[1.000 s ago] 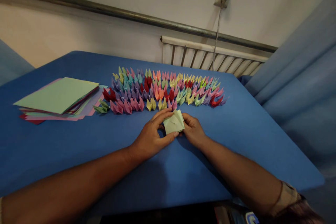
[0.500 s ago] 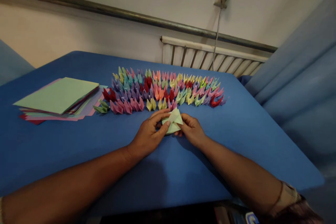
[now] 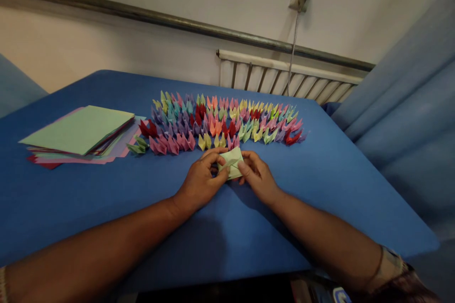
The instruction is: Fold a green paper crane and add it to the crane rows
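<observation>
your left hand [image 3: 203, 177] is pinched on the folded pale green paper [image 3: 233, 160], thumb on its near face; your right hand [image 3: 262, 177] grips the opposite side, thumb pressed on the face near the edge. so the paper sits between both hands, over the surface [image 3: 355, 199]; whether it touches down, you can't tell from here.

expect it to be very light, thin and springy where the layers stack, easily creased or torn at the points. hold it by the side edges with flat fingertips, as you do now, and press softly; a hard squeeze could mark it.

just beyond your hands stand the rows of small folded paper figures [image 3: 215, 128], the pink one [image 3: 233, 142] nearest, so forward room is tight. the stack of paper sheets [image 3: 85, 125] lies well left of your left hand. you have bare surface on the near side of both hands and to the right of your right hand, out to the slanting edge by the curtain [image 3: 408, 104].
</observation>
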The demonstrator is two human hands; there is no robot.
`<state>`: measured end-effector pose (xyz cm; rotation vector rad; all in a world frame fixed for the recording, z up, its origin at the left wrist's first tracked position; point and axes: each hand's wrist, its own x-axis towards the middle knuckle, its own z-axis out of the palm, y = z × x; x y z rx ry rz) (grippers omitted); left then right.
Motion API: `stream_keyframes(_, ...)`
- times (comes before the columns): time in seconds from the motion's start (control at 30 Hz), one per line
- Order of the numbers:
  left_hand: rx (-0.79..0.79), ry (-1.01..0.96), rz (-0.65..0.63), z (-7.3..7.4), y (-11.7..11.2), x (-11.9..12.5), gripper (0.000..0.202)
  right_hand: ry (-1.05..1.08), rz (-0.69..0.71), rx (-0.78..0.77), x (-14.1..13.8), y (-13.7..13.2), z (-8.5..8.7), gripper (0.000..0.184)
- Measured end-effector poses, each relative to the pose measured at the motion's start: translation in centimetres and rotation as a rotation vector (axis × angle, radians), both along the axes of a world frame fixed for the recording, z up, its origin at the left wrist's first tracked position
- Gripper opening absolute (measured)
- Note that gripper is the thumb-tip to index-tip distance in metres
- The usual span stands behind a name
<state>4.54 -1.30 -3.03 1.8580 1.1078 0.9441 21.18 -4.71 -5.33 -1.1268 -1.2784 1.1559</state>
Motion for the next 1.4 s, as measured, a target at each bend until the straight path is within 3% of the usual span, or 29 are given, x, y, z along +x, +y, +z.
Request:
stream_keyframes(0.2, -0.138, -0.11, -0.011, -0.4, 0.0, 0.2, 0.015, -0.065, -0.054, -0.088, -0.8, 0.5, -1.1, 0.028)
stream_keyframes(0.37, -0.247, -0.22, -0.013, -0.8, 0.2, 0.4, 0.034, -0.271, -0.134, -0.02, -0.2, 0.8, -1.1, 0.023)
stream_keyframes(0.5, -0.197, -0.215, 0.047, -0.9, 0.4, 0.6, 0.029, -0.519, -0.164, 0.14, -0.3, 0.1, -0.1, 0.029)
stream_keyframes(0.63, -0.106, -0.103, 0.06, -0.7, 0.5, 0.5, 0.02, -0.618, -0.121, 0.17, -0.5, -0.5, 0.4, 0.041)
stream_keyframes(0.73, -0.118, -0.089, 0.1, -0.4, 0.7, 0.3, 0.014, -0.544, -0.135, 0.172, -0.3, -0.3, 0.2, 0.051)
stream_keyframes(0.9, -0.231, -0.218, 0.154, -0.4, 1.1, 0.1, 0.022, -0.384, -0.129, 0.158, 0.2, 0.1, -0.4, 0.058)
stream_keyframes(1.07, -0.244, -0.216, 0.153, -0.1, 1.1, 0.1, 0.026, -0.292, -0.057, 0.108, 0.1, 0.1, -0.7, 0.043)
stream_keyframes(1.23, -0.252, -0.224, 0.208, 0.4, 0.9, 0.1, 0.021, -0.176, -0.071, 0.023, -0.2, 0.2, -0.3, 0.034)
stream_keyframes(1.4, -0.288, -0.373, 0.132, 0.7, 0.6, 0.0, 0.02, -0.002, -0.034, -0.008, 0.0, 0.4, -0.2, 0.03)
